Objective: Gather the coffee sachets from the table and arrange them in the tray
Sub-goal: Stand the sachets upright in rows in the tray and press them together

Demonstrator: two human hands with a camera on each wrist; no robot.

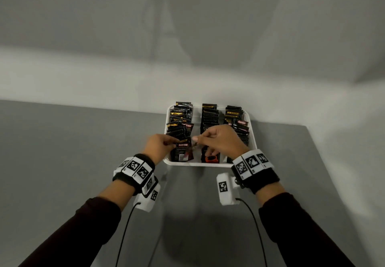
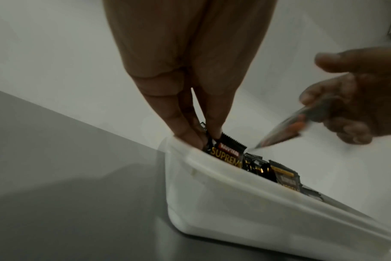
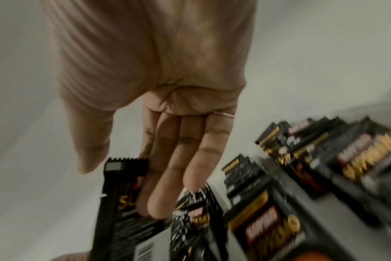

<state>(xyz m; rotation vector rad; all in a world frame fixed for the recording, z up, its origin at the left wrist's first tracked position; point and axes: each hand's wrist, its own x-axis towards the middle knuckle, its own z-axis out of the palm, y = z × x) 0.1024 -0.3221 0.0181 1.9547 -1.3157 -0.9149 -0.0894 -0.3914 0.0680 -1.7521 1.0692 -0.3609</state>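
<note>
A white tray (image 1: pixel 251 133) stands at the table's far side and holds three rows of black coffee sachets (image 1: pixel 209 118), mostly upright. My left hand (image 1: pixel 171 143) pinches the top corner of a black Kopiko sachet (image 1: pixel 181 151) standing at the front of the left row, just inside the tray wall (image 2: pixel 234 203). The left wrist view shows my fingertips (image 2: pixel 190 136) on that sachet (image 2: pixel 225 153). My right hand (image 1: pixel 200 139) hovers over the front of the middle row, fingers curled round another sachet (image 2: pixel 286 130), which is blurred. In the right wrist view its fingers (image 3: pixel 167 176) lie against a black sachet (image 3: pixel 123 194).
The grey table (image 1: pixel 83 152) meets a white wall (image 1: pixel 125 79) right behind the tray. Its right edge (image 1: pixel 325 162) runs close to the tray. A sachet with an orange patch (image 1: pixel 212 159) lies at the front of the middle row. Wrist-camera cables (image 1: pixel 125 231) hang below my forearms.
</note>
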